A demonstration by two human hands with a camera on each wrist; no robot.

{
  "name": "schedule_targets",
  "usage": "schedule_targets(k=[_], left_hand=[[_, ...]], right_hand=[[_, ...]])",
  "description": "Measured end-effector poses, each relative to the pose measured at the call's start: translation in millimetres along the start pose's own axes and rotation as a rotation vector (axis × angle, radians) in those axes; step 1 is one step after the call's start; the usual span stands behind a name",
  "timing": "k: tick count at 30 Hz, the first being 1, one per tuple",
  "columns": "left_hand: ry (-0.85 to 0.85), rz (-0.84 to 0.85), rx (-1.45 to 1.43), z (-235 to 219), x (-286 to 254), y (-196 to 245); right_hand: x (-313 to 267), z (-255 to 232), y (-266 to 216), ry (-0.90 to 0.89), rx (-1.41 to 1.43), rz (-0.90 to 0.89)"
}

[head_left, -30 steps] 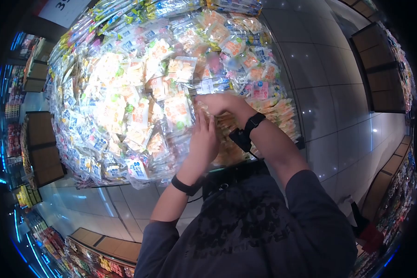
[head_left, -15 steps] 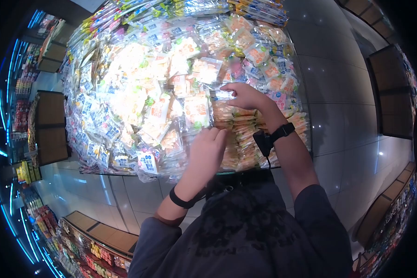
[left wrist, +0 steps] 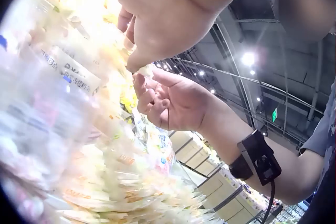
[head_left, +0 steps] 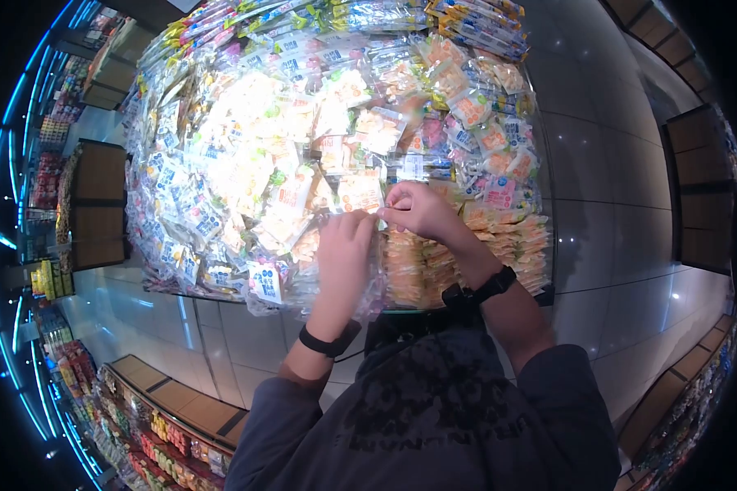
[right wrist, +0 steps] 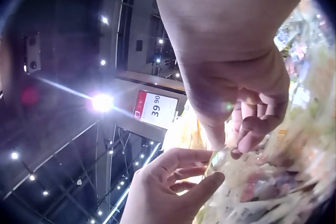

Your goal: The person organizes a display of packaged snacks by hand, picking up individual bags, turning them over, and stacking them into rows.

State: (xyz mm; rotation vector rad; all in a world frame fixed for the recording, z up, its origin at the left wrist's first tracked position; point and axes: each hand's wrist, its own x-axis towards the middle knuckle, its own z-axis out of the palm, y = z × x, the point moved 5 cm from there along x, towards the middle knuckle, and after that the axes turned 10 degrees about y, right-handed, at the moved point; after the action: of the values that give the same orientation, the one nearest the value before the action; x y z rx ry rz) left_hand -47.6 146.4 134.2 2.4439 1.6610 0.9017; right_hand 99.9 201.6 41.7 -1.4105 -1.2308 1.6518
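Note:
Close together over a heap of clear-wrapped packets, the two hands meet at a packet's edge. The left hand pinches that edge between thumb and fingers; in the right wrist view the same hand comes from the lower left. Opposite it, the right hand pinches the edge too, its other fingers curled, as the left wrist view shows of that hand. A thin strip of clear wrap shows between the fingertips. Most of the held packet is hidden by the hands and glare.
Stacked orange-toned packets stand in rows by the right forearm. Long bright packets line the far side. A price sign reads 39 90. Grey floor tiles and wooden-sided display stands lie to the right.
The right hand, apart from the left with a finger extended half a second ago, has come down and left to meet it. The head view has shifted a little.

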Motion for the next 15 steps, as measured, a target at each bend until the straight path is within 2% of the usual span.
schedule_targets(k=[4,6,9,10,12,13,15], left_hand=[[-0.008,0.034,0.048,-0.1,-3.6,12.3],[0.069,0.130,-0.056,-5.6,-1.8,28.1],[0.094,0.182,-0.178,-16.8,-3.2,49.7],[0.092,0.178,-0.176,-14.8,-3.7,48.4],[0.070,0.039,-0.047,-5.3,-2.9,33.7],[0.065,0.039,-0.047,-1.0,0.0,28.8],[0.056,-0.012,0.173,7.9,10.1,13.6]], right_hand=[[-11.8,-6.2,-5.0,-0.047,0.131,0.071],[-16.9,-15.4,-9.7,-0.132,0.232,0.031],[-28.3,-59.6,-18.4,-0.103,0.300,0.033],[-29.8,-81.2,-17.7,-0.031,0.237,0.076],[-33.6,-121.1,-22.1,0.180,0.182,0.070],[-29.7,-137.5,-19.6,0.238,0.160,0.062],[-17.2,-152.9,-16.5,0.304,0.142,0.054]])
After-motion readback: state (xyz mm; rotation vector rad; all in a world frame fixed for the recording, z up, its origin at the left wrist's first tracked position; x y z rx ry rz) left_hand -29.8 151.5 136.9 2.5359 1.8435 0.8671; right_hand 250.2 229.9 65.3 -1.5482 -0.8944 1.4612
